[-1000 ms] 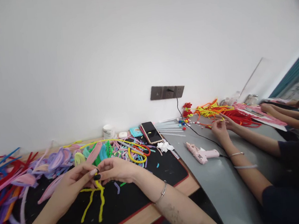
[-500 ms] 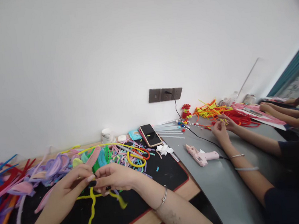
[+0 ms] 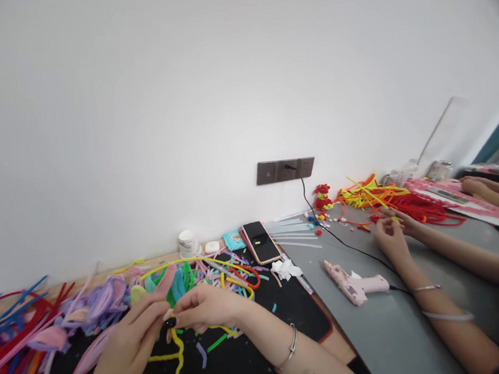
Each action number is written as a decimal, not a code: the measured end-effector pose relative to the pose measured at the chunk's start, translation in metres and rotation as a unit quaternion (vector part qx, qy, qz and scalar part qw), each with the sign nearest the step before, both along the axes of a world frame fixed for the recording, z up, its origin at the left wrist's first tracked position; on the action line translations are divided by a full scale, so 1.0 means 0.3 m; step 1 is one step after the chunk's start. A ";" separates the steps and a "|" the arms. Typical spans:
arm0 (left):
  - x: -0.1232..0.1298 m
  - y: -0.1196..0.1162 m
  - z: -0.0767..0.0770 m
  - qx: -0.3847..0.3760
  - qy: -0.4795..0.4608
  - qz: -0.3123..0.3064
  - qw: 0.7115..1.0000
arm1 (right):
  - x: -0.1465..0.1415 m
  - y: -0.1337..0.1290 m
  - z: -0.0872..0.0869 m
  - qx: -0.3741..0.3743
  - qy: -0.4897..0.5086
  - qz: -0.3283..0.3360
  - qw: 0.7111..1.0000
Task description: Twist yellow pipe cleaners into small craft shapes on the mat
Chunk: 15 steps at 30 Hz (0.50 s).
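Note:
My left hand point(image 3: 134, 338) pinches a yellow pipe cleaner point(image 3: 179, 363), its thumb and forefinger meeting those of my right hand point(image 3: 204, 307). Both sets of fingertips are closed on the piece, and its joined part is hidden between them. Bent yellow ends hang below over the black mat point(image 3: 225, 370), one pointing left and one downward. Just behind the hands lie curled pink, teal and green pipe cleaners point(image 3: 187, 275) and many short cut bits.
Purple loops point(image 3: 104, 299) and red and blue stems lie at left. Behind are a paper cup point(image 3: 189, 244) and a phone point(image 3: 261, 242). A pink glue gun point(image 3: 357, 284) with a black cord lies on the grey table. Another person's hands point(image 3: 394, 233) hold a yellow stem at right.
The view has shifted, so most things appear lower and further right. My right fingers have drawn in closer; the yellow end that hung below them is out of sight there.

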State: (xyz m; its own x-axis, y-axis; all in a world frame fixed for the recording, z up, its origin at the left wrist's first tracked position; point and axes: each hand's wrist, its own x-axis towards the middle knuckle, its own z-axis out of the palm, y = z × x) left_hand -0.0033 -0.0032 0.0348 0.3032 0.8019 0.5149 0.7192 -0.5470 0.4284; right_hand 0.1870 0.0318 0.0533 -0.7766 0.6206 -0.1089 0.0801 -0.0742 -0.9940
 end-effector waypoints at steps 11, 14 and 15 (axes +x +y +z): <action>0.068 0.054 0.080 -0.118 0.017 -0.026 0.992 | 0.051 0.012 0.021 0.200 -0.106 -0.088 0.970; 0.059 0.058 0.094 -0.114 0.024 -0.005 0.993 | 0.052 0.013 0.026 0.242 -0.123 -0.085 0.959; 0.057 0.056 0.097 -0.096 0.021 0.009 0.995 | 0.050 0.013 0.026 0.253 -0.127 -0.087 0.955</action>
